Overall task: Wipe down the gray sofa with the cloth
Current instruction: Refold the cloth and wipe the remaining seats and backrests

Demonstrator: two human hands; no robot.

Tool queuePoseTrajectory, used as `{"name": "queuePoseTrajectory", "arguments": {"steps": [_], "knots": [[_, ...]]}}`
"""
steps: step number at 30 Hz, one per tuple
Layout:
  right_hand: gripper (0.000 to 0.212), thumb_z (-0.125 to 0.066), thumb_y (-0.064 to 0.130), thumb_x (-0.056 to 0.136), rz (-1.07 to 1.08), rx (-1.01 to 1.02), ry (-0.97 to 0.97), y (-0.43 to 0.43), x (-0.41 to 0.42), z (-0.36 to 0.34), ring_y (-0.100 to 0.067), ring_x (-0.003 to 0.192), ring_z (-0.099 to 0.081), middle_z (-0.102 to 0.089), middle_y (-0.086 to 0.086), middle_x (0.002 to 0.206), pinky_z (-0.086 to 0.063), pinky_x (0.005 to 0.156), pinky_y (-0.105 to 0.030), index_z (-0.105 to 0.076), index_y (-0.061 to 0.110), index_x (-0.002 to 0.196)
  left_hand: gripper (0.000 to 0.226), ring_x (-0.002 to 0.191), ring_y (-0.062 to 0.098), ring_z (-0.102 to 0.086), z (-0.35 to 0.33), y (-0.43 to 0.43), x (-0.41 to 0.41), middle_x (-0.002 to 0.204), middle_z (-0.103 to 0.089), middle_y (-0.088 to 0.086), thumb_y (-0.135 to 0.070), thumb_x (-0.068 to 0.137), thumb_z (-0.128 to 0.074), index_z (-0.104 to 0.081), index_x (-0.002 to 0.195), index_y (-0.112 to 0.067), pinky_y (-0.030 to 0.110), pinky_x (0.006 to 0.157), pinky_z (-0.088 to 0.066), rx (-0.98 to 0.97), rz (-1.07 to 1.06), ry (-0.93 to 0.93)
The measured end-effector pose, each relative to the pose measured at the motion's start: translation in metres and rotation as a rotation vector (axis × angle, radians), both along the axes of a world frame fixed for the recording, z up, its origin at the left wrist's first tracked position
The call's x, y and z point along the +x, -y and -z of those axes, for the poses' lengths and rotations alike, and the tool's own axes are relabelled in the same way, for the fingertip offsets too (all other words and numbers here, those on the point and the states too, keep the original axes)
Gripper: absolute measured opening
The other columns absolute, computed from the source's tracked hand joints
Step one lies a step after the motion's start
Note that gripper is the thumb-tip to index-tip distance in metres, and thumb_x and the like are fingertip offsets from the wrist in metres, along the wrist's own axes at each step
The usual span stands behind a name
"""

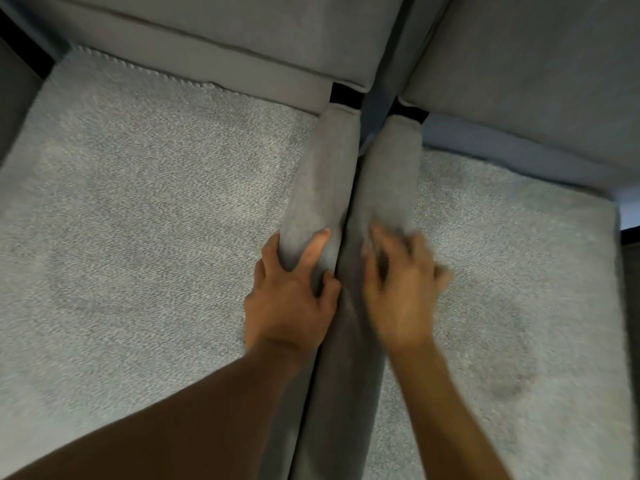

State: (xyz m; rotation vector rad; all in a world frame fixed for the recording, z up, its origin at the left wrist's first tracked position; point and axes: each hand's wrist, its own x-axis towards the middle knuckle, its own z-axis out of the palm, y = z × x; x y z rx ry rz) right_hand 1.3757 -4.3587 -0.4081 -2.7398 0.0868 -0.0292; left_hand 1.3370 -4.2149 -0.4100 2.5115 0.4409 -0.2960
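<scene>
Sofa [242, 29] seen all round. Left armrest [322, 188] gripped by left hand [291, 299], fingers curled round it. Right hand [398, 289] blurred on right armrest [391, 181]; grip cannot be told. Cloth not made out. Risk: cloth dropped into gap [350, 216] between armrests.

Dim, flat indoor light; soft picture.
Motion blur smears the right hand [398, 289] just right of the left armrest [322, 188]; the left hand [291, 299] on that armrest is sharper. Black shadow fills the gap [343, 95] above it.
</scene>
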Motion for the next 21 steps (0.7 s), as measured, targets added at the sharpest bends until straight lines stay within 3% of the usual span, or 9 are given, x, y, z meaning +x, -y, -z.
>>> {"name": "queuePoseTrajectory", "arguments": {"steps": [4, 6, 8, 11, 16, 21], "knots": [[0.044, -0.053, 0.042, 0.084, -0.069, 0.089, -0.170, -0.014, -0.144, -0.015, -0.020, 0.083, -0.060, -0.059, -0.001, 0.113, -0.033, 0.077, -0.038, -0.061, 0.043, 0.127, 0.058, 0.134, 0.027, -0.042, 0.002, -0.001, -0.001, 0.160, -0.015, 0.001, -0.058, 0.096, -0.042, -0.016, 0.148, -0.066, 0.049, 0.089, -0.051, 0.003, 0.008, -0.007], [0.036, -0.055, 0.044, 0.082, -0.072, 0.063, -0.192, -0.019, -0.173, -0.016, -0.021, 0.074, -0.059, -0.066, -0.002, 0.100, -0.031, 0.075, -0.037, -0.071, 0.047, 0.115, 0.057, 0.134, 0.025, -0.041, 0.002, -0.001, -0.001, 0.159, -0.014, 0.000, -0.058, 0.097, -0.040, -0.014, 0.148, -0.067, 0.048, 0.090, -0.051, 0.002, 0.009, -0.007], [0.036, -0.056, 0.042, 0.082, -0.081, -0.009, -0.157, -0.019, -0.171, -0.014, -0.024, 0.074, -0.057, -0.068, -0.004, 0.099, -0.027, 0.076, -0.036, -0.071, 0.045, 0.114, 0.057, 0.131, 0.024, -0.042, 0.002, 0.000, -0.002, 0.158, -0.016, 0.000, -0.057, 0.098, -0.040, -0.015, 0.148, -0.067, 0.046, 0.091, -0.050, -0.005, 0.007, 0.009], [0.041, -0.054, 0.039, 0.084, -0.065, -0.066, -0.101, -0.018, -0.130, -0.013, -0.029, 0.087, -0.056, -0.061, -0.005, 0.117, -0.029, 0.080, -0.040, -0.065, 0.042, 0.123, 0.057, 0.125, 0.026, -0.047, 0.004, -0.001, -0.002, 0.154, -0.024, 0.002, -0.052, 0.098, -0.044, -0.023, 0.149, -0.064, 0.047, 0.090, -0.050, -0.019, -0.006, 0.050], [0.038, -0.050, 0.039, 0.090, 0.005, -0.178, -0.026, -0.026, -0.055, -0.009, -0.024, 0.098, -0.054, -0.056, -0.001, 0.121, -0.026, 0.085, -0.040, -0.062, 0.045, 0.125, 0.053, 0.123, 0.032, -0.052, 0.007, -0.004, -0.004, 0.152, -0.033, 0.006, -0.049, 0.099, -0.047, -0.032, 0.149, -0.061, 0.049, 0.095, -0.049, -0.035, -0.004, 0.104], [0.040, -0.051, 0.038, 0.092, 0.031, -0.001, -0.036, -0.021, -0.120, -0.007, -0.023, 0.097, -0.055, -0.054, -0.001, 0.119, -0.030, 0.084, -0.041, -0.058, 0.044, 0.130, 0.049, 0.127, 0.033, -0.050, 0.006, -0.004, -0.003, 0.155, -0.029, 0.006, -0.049, 0.102, -0.039, -0.027, 0.148, -0.065, 0.050, 0.101, -0.047, -0.019, -0.001, 0.039]]}}
